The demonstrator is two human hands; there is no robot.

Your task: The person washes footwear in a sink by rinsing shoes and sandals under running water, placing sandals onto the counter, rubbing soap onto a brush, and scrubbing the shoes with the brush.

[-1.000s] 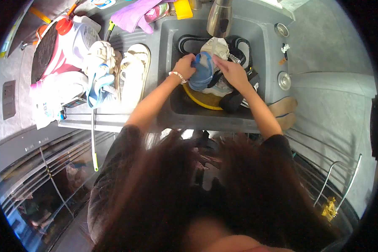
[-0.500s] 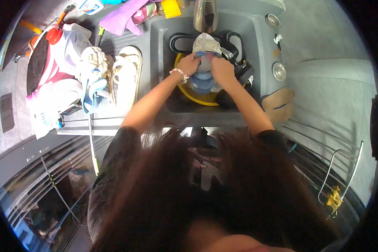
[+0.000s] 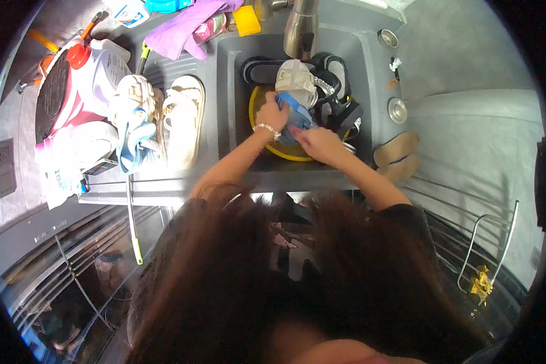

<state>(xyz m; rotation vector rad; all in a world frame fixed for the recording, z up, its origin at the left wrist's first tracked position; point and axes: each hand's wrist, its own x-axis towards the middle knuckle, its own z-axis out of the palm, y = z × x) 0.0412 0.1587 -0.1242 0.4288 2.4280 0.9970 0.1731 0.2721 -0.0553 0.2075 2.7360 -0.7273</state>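
My left hand (image 3: 273, 113), with a beaded bracelet at the wrist, is closed on the upper left edge of a blue item (image 3: 297, 110) over the sink. My right hand (image 3: 319, 145) is pinched at the item's lower right side, where something pink shows by the fingertips. Whether the blue item is a cloth or a shoe part cannot be told. Just behind it lies a pale shoe (image 3: 296, 80), below the metal faucet (image 3: 301, 33). Black sandals (image 3: 341, 76) lie to the right of the shoe. A yellow-rimmed basin (image 3: 278, 153) sits beneath the hands.
The grey sink (image 3: 225, 115) surrounds the basin. Left on the counter are light sandals (image 3: 185, 121), a red-capped jug (image 3: 103, 70), and a purple glove (image 3: 175, 31). Tan soles (image 3: 397, 156) rest at the right edge. Metal rails (image 3: 476, 242) stand at the lower right.
Both hands have come down with the blue item, away from the faucet. My right hand has shifted lower than my left. The pale shoe and black sandals are more exposed.
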